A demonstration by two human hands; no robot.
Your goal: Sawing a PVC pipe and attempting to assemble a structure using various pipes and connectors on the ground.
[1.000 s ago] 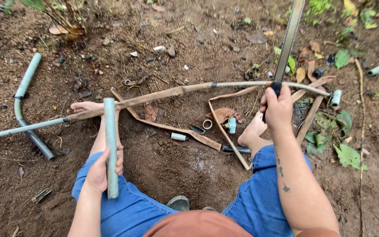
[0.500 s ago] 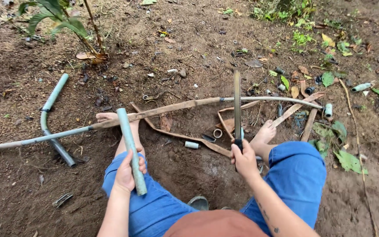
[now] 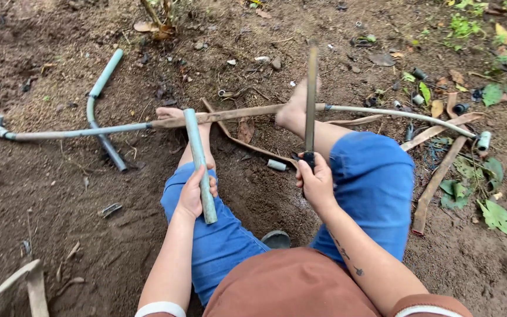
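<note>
Left hand (image 3: 193, 194) wrapped around short grey pipe (image 3: 199, 164), pointing toward twelve o'clock over left knee. Right hand (image 3: 317, 183) gripping long blade (image 3: 311, 94) by handle, upright. Pipe likely light, stiff, smooth; best gripped mid-length.

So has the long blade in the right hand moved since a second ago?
Yes. The blade has swung left: earlier it leaned right of the right foot, and now it stands upright across the long pipe on the ground, over the foot.

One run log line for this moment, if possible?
left hand: holds pipe | right hand: holds blade upright | person seated on soil
</note>
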